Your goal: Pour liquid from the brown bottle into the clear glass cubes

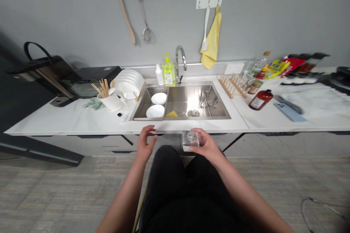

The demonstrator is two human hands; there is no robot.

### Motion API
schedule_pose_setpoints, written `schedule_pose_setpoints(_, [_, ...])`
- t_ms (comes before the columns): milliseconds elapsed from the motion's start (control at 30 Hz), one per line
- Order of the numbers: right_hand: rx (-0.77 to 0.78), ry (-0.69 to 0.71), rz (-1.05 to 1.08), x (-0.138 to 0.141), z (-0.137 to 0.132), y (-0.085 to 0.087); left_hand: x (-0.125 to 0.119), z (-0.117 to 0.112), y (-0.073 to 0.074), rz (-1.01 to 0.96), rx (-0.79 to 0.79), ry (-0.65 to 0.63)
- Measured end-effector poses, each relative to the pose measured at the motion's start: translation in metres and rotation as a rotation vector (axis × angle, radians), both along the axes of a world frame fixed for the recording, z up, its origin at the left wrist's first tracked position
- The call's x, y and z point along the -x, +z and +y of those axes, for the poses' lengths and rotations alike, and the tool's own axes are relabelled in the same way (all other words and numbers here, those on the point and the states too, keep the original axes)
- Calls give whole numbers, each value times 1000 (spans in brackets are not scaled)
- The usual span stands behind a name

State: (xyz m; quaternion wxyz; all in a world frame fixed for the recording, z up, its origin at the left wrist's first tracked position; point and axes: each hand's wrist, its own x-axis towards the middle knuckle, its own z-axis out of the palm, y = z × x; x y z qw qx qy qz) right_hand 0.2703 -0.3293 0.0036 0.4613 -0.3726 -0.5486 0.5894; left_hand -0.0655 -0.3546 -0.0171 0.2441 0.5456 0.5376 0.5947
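My right hand (207,145) grips a clear, square-sided glass container (190,140) between thumb and fingers, in front of the counter's edge and above my lap. A round shape shows on the container; whether it is a neck or its base I cannot tell. To the left, my left hand (146,142) is held with its fingers curved and apart, holding nothing. Beyond both hands lies the steel sink (180,94). Two white bowls (155,111) sit in its left-hand rack, and a yellow sponge (172,114) is beside them.
Behind the sink stand a faucet (177,62) and a yellow-green soap bottle (168,72). Plates (129,80) and a chopstick holder (111,102) are left. A wooden rack (232,85), a brown bottle (260,100) and a phone (291,112) lie right.
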Motion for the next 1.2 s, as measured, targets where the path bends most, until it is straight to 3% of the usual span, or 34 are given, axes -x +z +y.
schedule_pose_setpoints(100, [-6, 22, 29, 5, -5, 2, -52, -11, 8, -51, 56, -404])
schedule_pose_setpoints(200, [5, 69, 70, 8, -11, 3, -85, -19, 14, -49, 134, -583])
schedule_pose_setpoints(400, [-14, 70, 97, 6, -19, 5, -118, -16, 12, -155, 232, -517])
schedule_pose_setpoints(533, [-1, 68, 134, 3, -20, 3, -129, -16, 13, -281, 231, -543])
schedule_pose_setpoints(733, [-70, 55, 51, -1, -19, 1, -132, -15, 23, -297, 242, -572])
schedule_pose_setpoints(867, [-70, 77, 20, -29, -1, 4, -125, -5, 21, -299, 235, -513])
schedule_pose_setpoints(1033, [-111, -417, -69, -129, 72, -3, -102, 16, 17, -306, 229, -409])
schedule_pose_setpoints(1200, [-201, -1067, -389, -253, 154, -21, -68, 55, 8, -293, 210, -259])
